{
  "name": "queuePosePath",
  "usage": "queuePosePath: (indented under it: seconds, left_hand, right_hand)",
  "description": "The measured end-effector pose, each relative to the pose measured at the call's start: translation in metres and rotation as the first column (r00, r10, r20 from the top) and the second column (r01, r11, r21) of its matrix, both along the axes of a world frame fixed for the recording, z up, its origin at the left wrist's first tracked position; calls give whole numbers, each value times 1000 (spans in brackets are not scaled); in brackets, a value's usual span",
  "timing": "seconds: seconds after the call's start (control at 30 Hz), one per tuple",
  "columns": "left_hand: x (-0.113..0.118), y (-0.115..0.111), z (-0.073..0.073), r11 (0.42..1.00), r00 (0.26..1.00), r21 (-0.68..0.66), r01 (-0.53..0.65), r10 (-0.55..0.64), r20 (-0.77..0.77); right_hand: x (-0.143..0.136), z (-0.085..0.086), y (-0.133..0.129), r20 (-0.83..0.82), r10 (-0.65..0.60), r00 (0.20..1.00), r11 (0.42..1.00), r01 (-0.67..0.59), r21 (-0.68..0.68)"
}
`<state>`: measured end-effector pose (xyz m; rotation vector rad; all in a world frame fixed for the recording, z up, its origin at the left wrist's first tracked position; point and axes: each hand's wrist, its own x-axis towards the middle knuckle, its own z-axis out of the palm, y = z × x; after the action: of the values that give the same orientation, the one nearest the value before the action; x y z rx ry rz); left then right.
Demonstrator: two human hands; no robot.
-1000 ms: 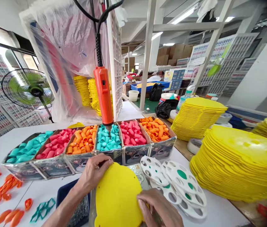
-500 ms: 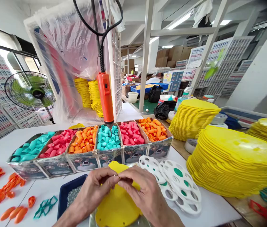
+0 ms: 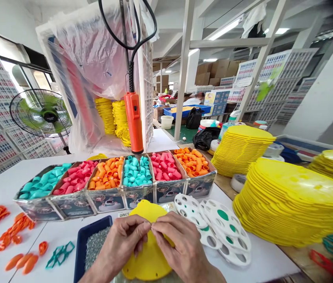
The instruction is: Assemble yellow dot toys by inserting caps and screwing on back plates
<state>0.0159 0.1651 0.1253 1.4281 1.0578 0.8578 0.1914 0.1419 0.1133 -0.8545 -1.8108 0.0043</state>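
Observation:
A flat yellow plastic piece [image 3: 149,259] lies in front of me, its rounded tip pointing away. Over its middle, my left hand [image 3: 125,239] and my right hand [image 3: 178,239] meet fingertip to fingertip, both pinched closed. Whatever is between the fingertips is too small to make out. Left of my left hand sits a dark blue tray [image 3: 81,239] of small metal screws [image 3: 94,243]. White discs with round holes [image 3: 225,220] overlap to the right of my right hand. An orange electric screwdriver [image 3: 134,122] hangs tip down above the bins.
Joined bins [image 3: 107,202] of teal, pink and orange tubes cross the table. Tall yellow stacks [image 3: 290,204] stand at right. Orange pieces [image 3: 22,261] and teal zigzag pieces [image 3: 60,253] lie at left. A fan [image 3: 48,116] stands behind.
The view has shifted slightly, so the bins and the hanging screwdriver appear a little further right. My hands remain together over the yellow piece, with slightly altered finger positions.

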Motion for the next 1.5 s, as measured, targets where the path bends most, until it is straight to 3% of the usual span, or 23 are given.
queuePosePath:
  seconds: [0.13,0.23,0.37,0.47,0.67,0.97,1.27,1.5]
  left_hand:
    - [2,-2,-3,1000,1000,-5,1,-1,-6]
    - [0,-4,-2,1000,1000,-4,-4,4,-20]
    - [-7,0,9,993,995,75,-90,94,-45]
    - [-13,8,18,979,984,111,-170,175,-30]
    - [-21,20,16,964,971,114,-239,237,31]
    - [-22,17,14,988,991,77,-133,132,21]
    - [-26,18,13,988,990,74,-139,137,41]
    - [-28,24,8,971,978,119,-205,199,63]
  right_hand:
    - [0,1,-3,-34,-9,999,999,8,-31]
    - [4,1,-5,-109,12,994,984,-31,-176]
    - [11,0,-6,-308,39,951,860,-188,-474]
    - [16,-1,-6,-397,17,918,777,-262,-572]
    - [21,-2,-6,-370,45,928,786,-262,-560]
    - [18,-6,-13,-413,30,910,758,-290,-584]
    - [16,-13,-12,-371,51,927,814,-254,-522]
    - [16,-15,-14,-456,13,890,771,-299,-562]
